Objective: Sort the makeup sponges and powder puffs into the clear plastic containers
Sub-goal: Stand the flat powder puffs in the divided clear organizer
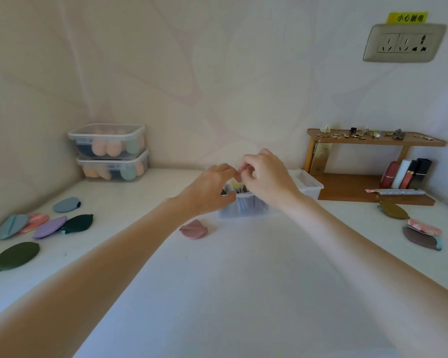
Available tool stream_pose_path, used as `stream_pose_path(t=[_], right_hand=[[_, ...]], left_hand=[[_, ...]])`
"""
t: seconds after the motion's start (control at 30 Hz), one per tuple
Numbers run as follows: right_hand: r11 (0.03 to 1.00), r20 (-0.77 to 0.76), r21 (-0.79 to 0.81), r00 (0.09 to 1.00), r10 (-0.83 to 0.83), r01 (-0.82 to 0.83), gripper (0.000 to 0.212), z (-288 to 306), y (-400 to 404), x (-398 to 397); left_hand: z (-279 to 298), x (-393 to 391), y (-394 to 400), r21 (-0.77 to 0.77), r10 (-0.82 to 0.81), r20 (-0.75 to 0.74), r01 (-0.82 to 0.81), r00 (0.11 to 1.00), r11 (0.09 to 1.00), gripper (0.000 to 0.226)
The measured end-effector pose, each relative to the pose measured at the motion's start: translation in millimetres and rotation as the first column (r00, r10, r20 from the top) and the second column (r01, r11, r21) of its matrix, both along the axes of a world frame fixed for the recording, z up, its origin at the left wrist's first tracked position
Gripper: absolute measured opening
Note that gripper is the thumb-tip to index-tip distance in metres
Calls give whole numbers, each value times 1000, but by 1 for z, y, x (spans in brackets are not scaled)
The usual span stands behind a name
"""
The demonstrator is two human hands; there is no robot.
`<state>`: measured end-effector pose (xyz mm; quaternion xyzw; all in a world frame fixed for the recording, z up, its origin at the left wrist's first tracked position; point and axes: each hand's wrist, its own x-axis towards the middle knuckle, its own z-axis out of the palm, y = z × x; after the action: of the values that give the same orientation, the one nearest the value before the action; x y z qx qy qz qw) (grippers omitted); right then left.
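An open clear plastic container point(246, 209) stands mid-table with puffs standing on edge inside. My left hand point(208, 188) and my right hand point(267, 174) are both over it, fingers curled above the puffs; what they pinch is hidden. A pink puff point(193, 229) lies just left of the container. Several puffs lie at the left: blue point(66, 204), grey-blue point(11, 226), purple point(49, 227), dark green point(78, 223) and olive point(16, 255). At the right lie an olive puff point(393, 209) and a brown one point(420, 237).
Two lidded clear containers point(109, 151) with sponges are stacked at the back left. A container lid point(309, 183) lies behind the open box. A wooden shelf point(373, 174) with lipsticks and small jewellery stands at the back right. A wall socket point(402, 42) sits above it.
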<state>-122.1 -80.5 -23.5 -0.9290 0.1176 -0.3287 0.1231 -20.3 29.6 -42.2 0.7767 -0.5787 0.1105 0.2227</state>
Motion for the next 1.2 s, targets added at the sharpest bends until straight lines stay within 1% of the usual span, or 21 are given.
stream_pose_path(t=[0.07,0.13,0.17,0.2,0.27,0.3,0.33,0.37,0.5,0.57,0.63,0.7,0.77,0.83,0.9,0.97,1.03,1.07,1.13,1.2], right_hand=[[999,25,-3,998,53,-53,20,-3,21,2],[994,-34,14,993,111,-111,20,-10,41,7],[988,-117,44,981,153,-149,20,-16,49,12],[978,-233,91,951,202,-186,18,-22,56,17],[964,-483,150,834,266,-221,14,-34,72,28],[962,-572,130,774,272,-242,18,-39,81,33],[962,-619,98,742,260,-255,20,-43,86,36],[962,-626,75,738,251,-264,19,-44,90,38],[967,-616,111,748,247,-228,6,-29,98,33],[973,-581,96,782,226,-210,14,-19,93,26],[975,-580,103,784,220,-197,17,-10,85,17],[974,-545,161,809,223,-160,17,-5,69,5],[948,-384,297,895,227,-113,17,8,48,-5],[916,-218,397,965,149,-52,23,24,22,-14],[892,-86,451,996,-1,40,24,36,-6,-21],[835,29,539,989,-145,107,22,41,-32,-28],[788,17,595,977,-212,161,23,35,-44,-32],[788,-14,587,976,-218,184,25,30,-49,-32],[822,-73,524,973,-219,224,28,14,-54,-29],[866,-97,446,974,-207,228,22,-1,-58,-24]], left_hand=[[0,4,18,-63,57,-32,-59,998,996,28],[-1,10,38,-58,128,-60,-132,990,990,25],[-2,13,48,-34,155,-66,-158,986,987,23],[-5,16,57,-4,176,-69,-177,982,984,22],[-11,22,75,66,214,-72,-210,974,976,20],[-14,24,85,97,234,-74,-227,969,969,21],[-16,26,91,117,246,-74,-236,967,965,22],[-17,27,96,126,255,-75,-245,964,961,22],[-13,28,102,78,260,-80,-254,962,964,24],[-9,26,93,38,244,-82,-242,966,970,25],[-5,20,79,10,219,-85,-218,972,976,25],[-1,9,56,-17,183,-89,-185,979,983,25],[4,-1,36,-62,144,-101,-151,984,987,24],[7,-9,17,-78,106,-115,-116,988,990,26],[8,-16,0,-47,65,-109,-70,992,996,30],[7,-23,-19,17,25,-92,-24,995,1000,35],[5,-28,-32,114,-3,-91,13,996,993,44],[4,-30,-40,158,-8,-81,21,997,987,48],[1,-32,-48,227,2,-36,6,999,974,52],[-2,-33,-51,247,11,1,-11,1000,969,51]])
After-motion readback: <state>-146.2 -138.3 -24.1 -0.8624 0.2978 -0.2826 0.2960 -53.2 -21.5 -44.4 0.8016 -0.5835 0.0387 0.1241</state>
